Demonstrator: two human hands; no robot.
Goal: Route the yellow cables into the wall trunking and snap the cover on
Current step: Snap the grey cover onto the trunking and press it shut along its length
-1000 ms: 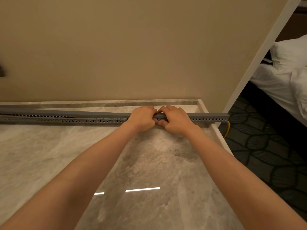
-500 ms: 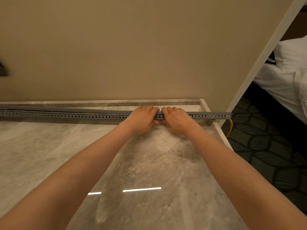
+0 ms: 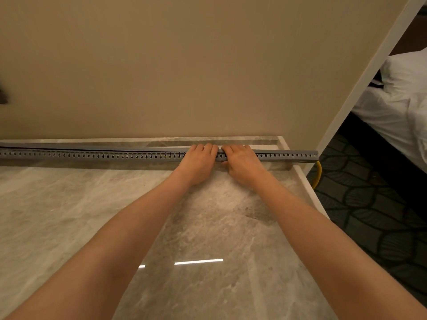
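A long grey slotted trunking [image 3: 104, 155] lies along the back of the marble surface, at the foot of the beige wall. Its grey cover strip [image 3: 92, 147] sits on top; a thin dark gap shows under it on the left stretch, and right of my hands it looks seated. My left hand [image 3: 198, 162] and my right hand [image 3: 240, 162] sit side by side on the trunking, fingers wrapped over the cover, the right thumb tucked at the front. A yellow cable [image 3: 318, 174] hangs out of the right end; the rest is hidden inside.
The marble top [image 3: 115, 215] ends in a raised white edge [image 3: 309, 188] on the right. Beyond it are dark patterned carpet [image 3: 369, 215] and a bed with white linen [image 3: 397, 107]. A white wall corner post [image 3: 369, 65] rises by the trunking's right end.
My fingers have moved from a tight grip to lying over the top of the cover. The cover's left stretch has come down closer to the trunking. Both hands stay at the same spot.
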